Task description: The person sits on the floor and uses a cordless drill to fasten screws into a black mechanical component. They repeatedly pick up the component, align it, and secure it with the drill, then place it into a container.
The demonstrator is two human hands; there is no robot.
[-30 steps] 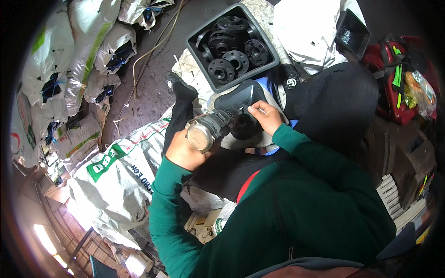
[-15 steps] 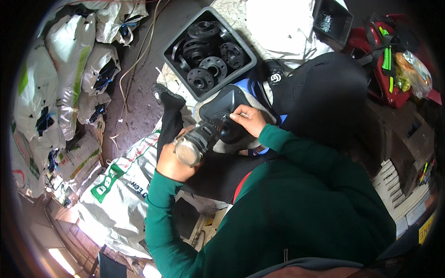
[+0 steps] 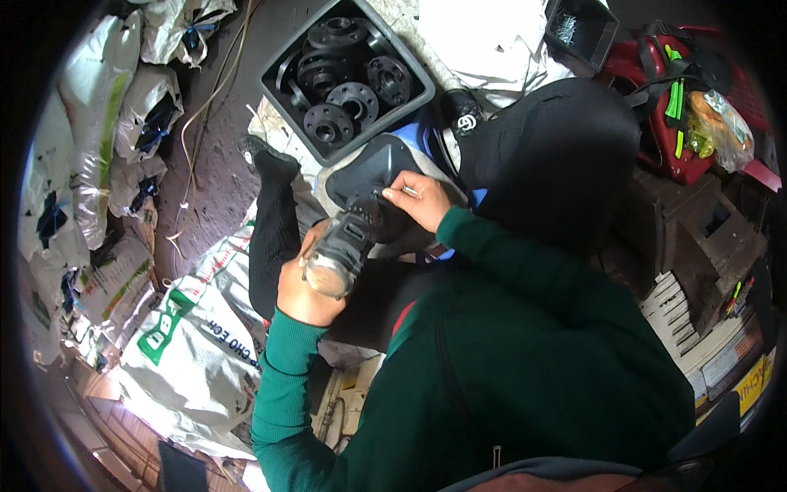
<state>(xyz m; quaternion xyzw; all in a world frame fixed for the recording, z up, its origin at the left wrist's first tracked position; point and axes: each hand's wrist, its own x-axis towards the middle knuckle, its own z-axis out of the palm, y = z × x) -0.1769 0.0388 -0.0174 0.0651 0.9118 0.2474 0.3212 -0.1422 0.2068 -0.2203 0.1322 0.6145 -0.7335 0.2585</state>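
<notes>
My left hand is wrapped around a dark, scuffed power tool that looks like a drill, its round, dusty back end toward me. The tool's front reaches a black plate-like part with rounded corners, lying between my legs. My right hand is closed in a pinch beside the tool's front, with a small silvery piece, perhaps a screw, at the fingertips. The tool and my fingers hide part of the black part. Under it shows a grey and blue support.
Just beyond stands a dark grey bin holding several black round flanges. A smaller black box of metal fasteners is at the far right, near a red container. White sacks line the left; a cable crosses the floor.
The whole view has shifted, so the bin and black part sit farther up and left. The drill's back end has swung slightly toward me and right; both hands keep their grip.
</notes>
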